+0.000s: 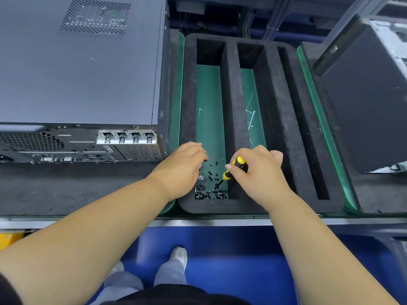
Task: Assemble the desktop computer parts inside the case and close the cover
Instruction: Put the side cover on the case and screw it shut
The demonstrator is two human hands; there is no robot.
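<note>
While my right hand (256, 172) has its fingers wrapped around the yellow and black screwdriver (231, 170), I can see the tool's tip angled down into a scatter of small dark screws (209, 190). My left hand (182, 166) hangs over the same pile with its fingers curled downward; I cannot tell whether they pinch a screw. Those screws lie at the near end of the left slot of a black foam tray (233, 89), whose floor is green. White cable ties (251, 115) lie in the middle slot. Left of the tray the computer case (77, 62) lies flat with its cover on, rear ports facing me. Another dark case (363, 106) sits to the right.
</note>
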